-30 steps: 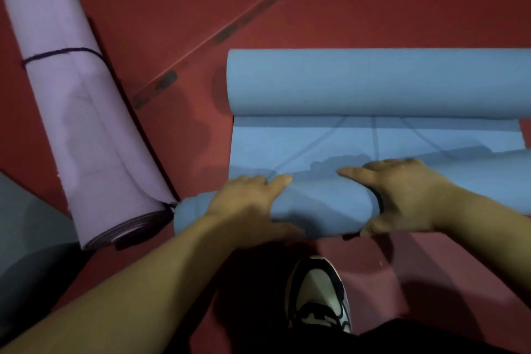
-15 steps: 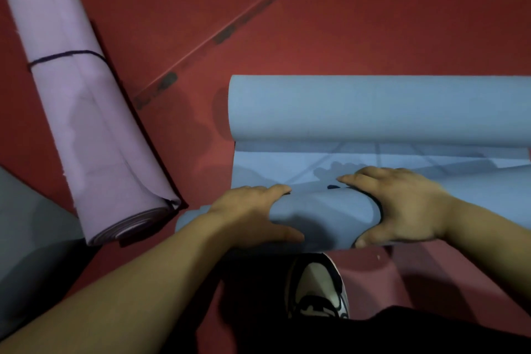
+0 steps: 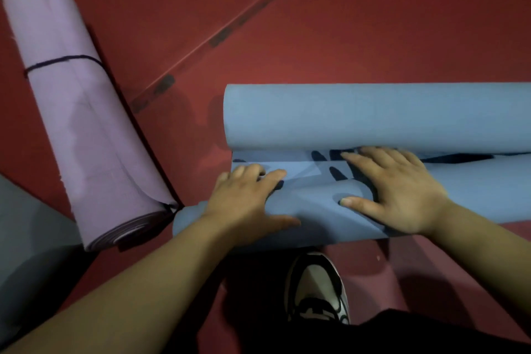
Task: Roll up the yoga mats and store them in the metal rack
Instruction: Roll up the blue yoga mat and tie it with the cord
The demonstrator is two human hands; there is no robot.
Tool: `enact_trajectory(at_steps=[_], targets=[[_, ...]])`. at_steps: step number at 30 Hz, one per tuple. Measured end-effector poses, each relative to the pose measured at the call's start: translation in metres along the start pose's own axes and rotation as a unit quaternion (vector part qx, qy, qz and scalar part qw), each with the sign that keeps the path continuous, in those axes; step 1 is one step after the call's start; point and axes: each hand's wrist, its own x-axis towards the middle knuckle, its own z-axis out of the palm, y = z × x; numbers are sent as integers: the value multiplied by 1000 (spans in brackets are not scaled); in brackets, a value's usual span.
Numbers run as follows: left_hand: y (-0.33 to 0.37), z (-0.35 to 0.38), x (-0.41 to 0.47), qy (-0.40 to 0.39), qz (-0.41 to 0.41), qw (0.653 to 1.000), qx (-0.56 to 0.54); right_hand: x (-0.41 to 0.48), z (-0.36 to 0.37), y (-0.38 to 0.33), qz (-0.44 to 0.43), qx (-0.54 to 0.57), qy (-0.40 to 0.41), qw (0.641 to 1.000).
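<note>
A blue yoga mat lies on the red floor, curled up from both ends. Its near roll [image 3: 316, 210] runs across the middle of the view and its far roll [image 3: 373, 115] lies just beyond. Only a thin flat strip [image 3: 287, 161] shows between them. My left hand [image 3: 247, 201] presses on top of the near roll close to its left end, fingers reaching over it. My right hand [image 3: 393, 192] lies flat on the same roll further right, fingertips at the strip. No metal rack is in view.
A lilac rolled mat [image 3: 86, 123], tied with a dark cord [image 3: 63, 62], lies at the left, its near end next to the blue roll's left end. A grey mat [image 3: 26, 238] covers the lower left corner. My shoe [image 3: 316, 287] stands just behind the roll. Red floor [image 3: 344, 23] stretches beyond.
Both hands have pushed the near blue roll forward. The flat strip between the two rolls has shrunk to a thin band.
</note>
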Motion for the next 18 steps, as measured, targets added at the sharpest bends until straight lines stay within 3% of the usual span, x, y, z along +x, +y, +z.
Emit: enact_trajectory(at_steps=[3, 6, 11, 15, 18], targets=[[16, 29, -28, 176, -2, 984, 32, 3, 3, 0, 25, -3, 7, 1000], [24, 40, -32, 202, -34, 978, 45, -2, 6, -2, 30, -1, 24, 999], [18, 31, -15, 180, -56, 981, 33, 11, -1, 0, 50, 27, 19, 998], [12, 7, 6, 44, -90, 995, 21, 30, -9, 6, 63, 50, 17, 997], [5, -7, 22, -6, -94, 995, -24, 48, -15, 8, 85, 63, 23, 994]])
